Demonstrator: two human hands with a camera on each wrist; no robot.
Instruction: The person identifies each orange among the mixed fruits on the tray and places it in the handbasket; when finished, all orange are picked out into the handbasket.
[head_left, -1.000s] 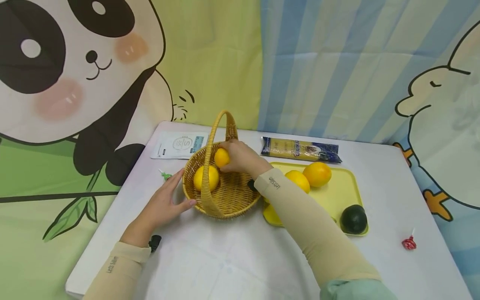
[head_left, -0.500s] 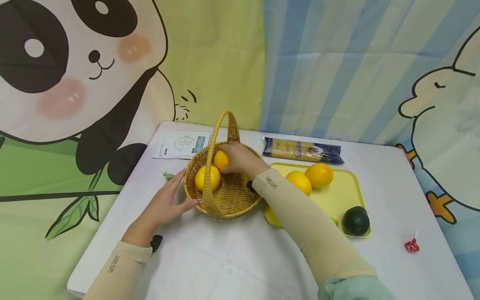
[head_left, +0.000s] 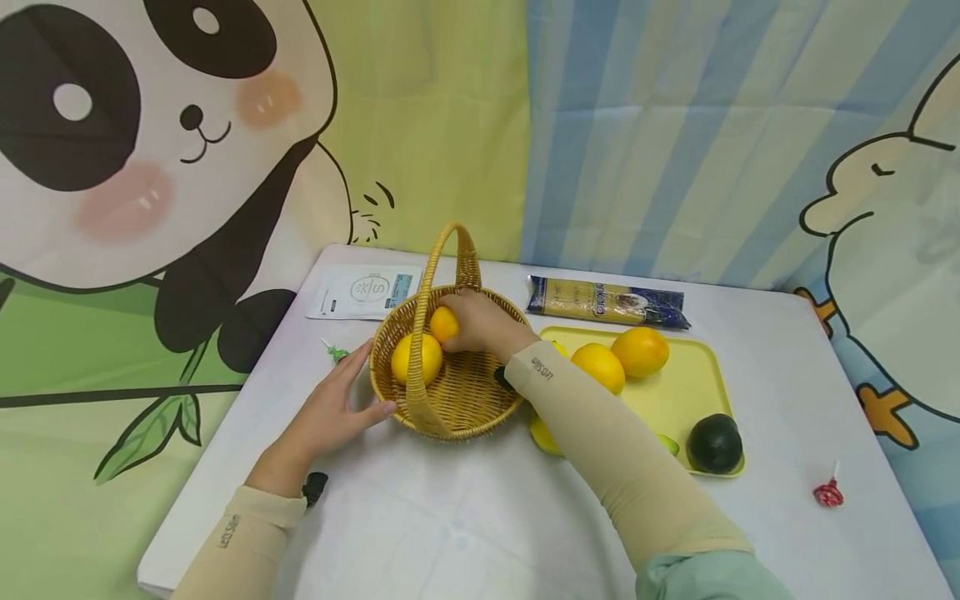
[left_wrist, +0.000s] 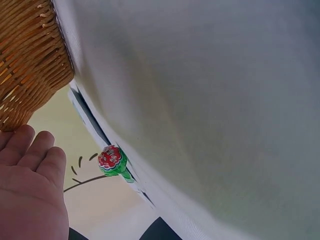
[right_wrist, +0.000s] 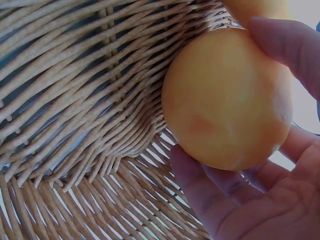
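My right hand reaches into a round wicker basket with a tall arched handle. Thumb and fingers grip a smooth yellow-orange fruit. In the right wrist view this held fruit sits close against the woven wall, low in the basket. A second, larger yellow fruit lies beside it, partly behind the handle. My left hand rests at the basket's left side with fingers extended. From the left wrist view, the straight fingertips of the left hand meet the outside of the weave.
A yellow tray at right bears orange-yellow fruits and a dark avocado-like fruit. Behind lie a pasta packet and a white pouch. A green lollipop and a red lollipop lie on the white table.
The view has shifted slightly. My right hand stays in the basket around the same fruit, and my left hand remains at the basket's side.
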